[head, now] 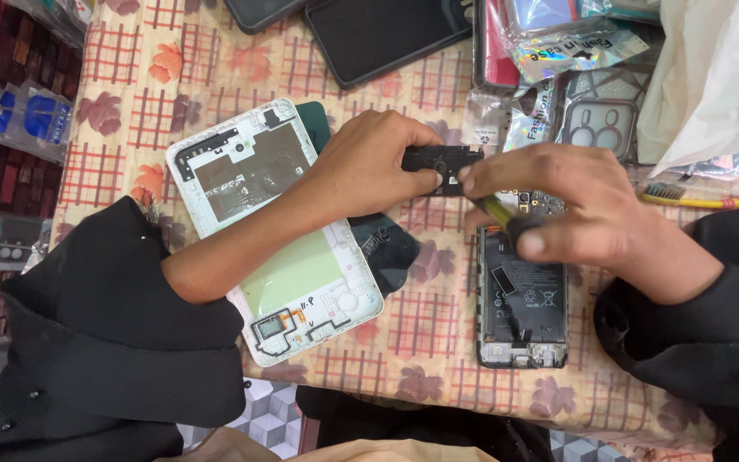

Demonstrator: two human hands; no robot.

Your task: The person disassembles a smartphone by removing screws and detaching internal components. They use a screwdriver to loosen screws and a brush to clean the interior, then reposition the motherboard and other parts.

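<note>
While an opened phone (522,299) is lying back-off near the right, the left hand (368,162) is pinching a small black cover plate (440,168) above it, and the right hand (570,210) is gripping a screwdriver (499,214) against it.

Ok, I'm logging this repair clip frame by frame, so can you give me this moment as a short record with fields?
Setting: table with checked floral cloth
Left hand: pinches a small black rectangular plastic part
Right hand: grips a yellow-and-black-handled tool, tip hidden at the part
Below hands: opened dark phone body with black battery
Under left forearm: white phone back frame, inner side up
Far edge: two dark screens, packaged phone cases
Right edge: yellow-and-pink toothbrush
</note>
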